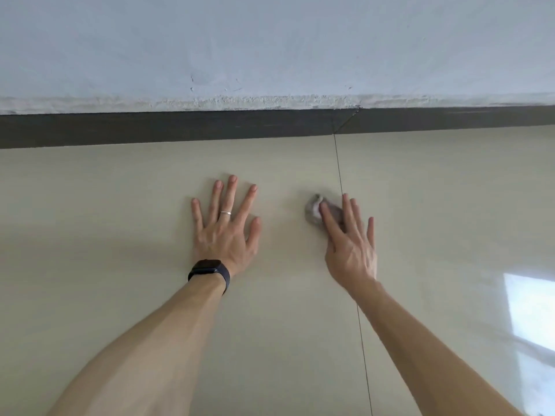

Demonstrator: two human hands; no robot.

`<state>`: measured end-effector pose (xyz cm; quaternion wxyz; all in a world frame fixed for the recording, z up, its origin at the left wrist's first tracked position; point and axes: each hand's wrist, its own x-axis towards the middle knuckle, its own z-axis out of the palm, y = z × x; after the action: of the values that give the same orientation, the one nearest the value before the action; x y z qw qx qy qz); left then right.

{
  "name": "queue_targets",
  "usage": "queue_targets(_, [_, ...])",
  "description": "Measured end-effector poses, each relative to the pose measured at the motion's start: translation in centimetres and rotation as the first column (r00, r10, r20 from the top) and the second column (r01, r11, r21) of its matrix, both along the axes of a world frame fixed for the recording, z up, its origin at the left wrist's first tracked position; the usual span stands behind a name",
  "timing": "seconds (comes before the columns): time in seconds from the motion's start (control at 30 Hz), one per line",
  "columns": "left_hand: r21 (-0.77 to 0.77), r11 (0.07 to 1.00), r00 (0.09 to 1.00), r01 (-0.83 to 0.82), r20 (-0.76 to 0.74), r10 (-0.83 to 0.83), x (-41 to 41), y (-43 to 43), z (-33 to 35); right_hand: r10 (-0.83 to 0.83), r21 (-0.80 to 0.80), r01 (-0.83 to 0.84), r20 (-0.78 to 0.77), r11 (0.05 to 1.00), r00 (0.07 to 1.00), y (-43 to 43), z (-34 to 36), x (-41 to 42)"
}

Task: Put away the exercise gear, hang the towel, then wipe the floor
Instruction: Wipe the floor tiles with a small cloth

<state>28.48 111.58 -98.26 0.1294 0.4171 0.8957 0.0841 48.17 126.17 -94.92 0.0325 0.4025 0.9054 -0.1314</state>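
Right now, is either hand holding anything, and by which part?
Nothing is gripped. The right hand presses a crumpled grey rag, at its right side, with straight fingers; the left hand lies flat, empty.

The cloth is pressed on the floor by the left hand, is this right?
Not quite: in the head view the right hand presses the cloth on the floor; the left hand lies flat, apart from it.

The left hand [225, 228] lies flat on the floor [120, 205], fingers [232, 190] spread, with a ring [225, 212] and a dark watch [209, 270]. The right hand [351, 247] presses a small grey rag [313, 213] to the tile beside a grout line [338, 169]. A dark skirting [180, 127] runs under the wall [270, 40].
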Motion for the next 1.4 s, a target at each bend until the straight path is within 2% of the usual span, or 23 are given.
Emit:
queue_targets(0.03, [-0.009,1.0,1.0,0.005,0.007,-0.005,0.0,0.0,0.0,-0.177,-0.002,0.177,-0.009,0.984,0.984,1.6,0.3,-1.5])
queue_targets(0.07, [-0.016,1.0,1.0,0.01,0.014,-0.01,0.1,0.0,0.1,-0.28,-0.028,0.28,-0.01,0.96,0.96,2.7,0.5,-2.9])
queue_targets(0.1, [-0.022,1.0,1.0,0.017,0.018,-0.017,0.0,0.1,0.2,-0.302,-0.057,0.301,-0.002,0.952,0.953,3.2,0.5,-3.9])
queue_targets(0.13, [-0.023,0.999,1.0,0.022,0.023,-0.022,-0.1,0.2,0.2,-0.257,-0.076,0.256,0.002,0.964,0.966,3.3,0.4,-4.8])
queue_targets(0.2, [-0.009,1.0,1.0,0.008,0.028,-0.008,-0.2,0.1,0.4,-0.022,-0.054,0.019,-0.056,0.998,0.998,2.5,0.2,-5.9])
queue_targets(0.27, [0.006,1.0,1.0,0.003,0.018,-0.003,-0.1,0.2,0.3,0.152,0.059,-0.146,-0.102,0.988,0.983,2.6,0.1,-6.6])
queue_targets(0.37, [0.023,1.0,1.0,0.0,0.001,0.0,0.1,0.2,0.1,0.2,0.226,-0.175,-0.094,0.958,0.975,5.1,-0.2,-9.9])
queue_targets(0.5, [0.033,0.999,1.0,0.0,-0.012,0.001,0.1,0.1,-0.1,0.278,0.167,-0.251,-0.161,0.953,0.947,6.6,-0.6,-16.0])
queue_targets(0.57, [0.03,1.0,1.0,0.0,-0.009,0.001,-0.2,0.2,-0.1,0.292,0.13,-0.273,-0.164,0.953,0.942,6.2,-0.5,-16.3])
queue_targets(0.63, [0.043,0.999,1.0,0.001,0.004,-0.001,-0.3,0.1,-0.1,0.327,0.146,-0.306,-0.152,0.941,0.933,5.4,-0.3,-13.7])
queue_targets(0.77, [0.093,0.995,1.0,-0.032,0.004,0.031,-0.2,-0.1,-0.1,0.232,0.131,-0.211,-0.171,0.969,0.958,-0.6,-0.1,-3.8])
queue_targets(0.83, [0.083,0.996,1.0,-0.027,0.003,0.027,-0.2,0.0,-0.3,0.319,0.083,-0.31,-0.144,0.947,0.937,-6.0,0.2,2.0])
queue_targets(0.93, [0.08,0.997,1.0,-0.013,0.003,0.013,-0.3,-0.1,-0.2,0.512,-0.018,-0.515,-0.078,0.857,0.855,-14.1,0.9,9.8])
queue_targets(1.03, [0.08,0.997,1.0,-0.005,0.002,0.005,-0.3,-0.3,-0.2,0.629,-0.045,-0.631,-0.06,0.774,0.775,-15.3,1.4,12.6])
queue_targets(1.07, [0.082,0.997,1.0,-0.005,0.008,0.004,-0.3,-0.4,-0.2,0.584,-0.026,-0.586,-0.051,0.81,0.81,-14.2,1.2,12.7])
queue_targets(1.1, [0.078,0.997,1.0,-0.003,0.01,0.002,-0.3,-0.4,-0.2,0.457,-0.002,-0.458,-0.059,0.889,0.888,-12.8,1.0,12.7])
queue_targets(1.13, [0.065,0.998,1.0,0.001,0.009,-0.002,-0.2,-0.3,-0.2,0.252,0.022,-0.251,-0.084,0.968,0.964,-11.2,0.8,12.7])
queue_targets(1.17, [0.04,0.999,1.0,0.011,0.01,-0.011,-0.3,-0.3,-0.2,0.021,0.031,-0.018,-0.108,0.999,0.994,-10.0,0.6,12.6])
queue_targets(1.2, [0.005,1.0,0.999,0.03,0.025,-0.03,-0.5,-0.2,-0.1,-0.138,0.032,0.143,-0.127,0.989,0.982,-9.9,0.4,12.4])
queue_targets(1.23, [-0.023,0.998,0.997,0.057,0.061,-0.056,-0.8,-0.2,0.1,-0.2,0.031,0.206,-0.137,0.978,0.97,-10.8,0.3,12.2])
queue_targets(1.3, [-0.031,0.994,0.983,0.106,0.153,-0.1,-1.4,-1.0,0.7,-0.096,0.002,0.097,-0.135,0.995,0.986,-15.2,0.4,12.1])
queue_targets(1.4, [-0.041,0.994,0.99,0.105,0.103,-0.1,1.0,-5.7,1.4,0.188,-0.143,-0.201,-0.103,0.969,0.977,-24.2,1.3,13.3])
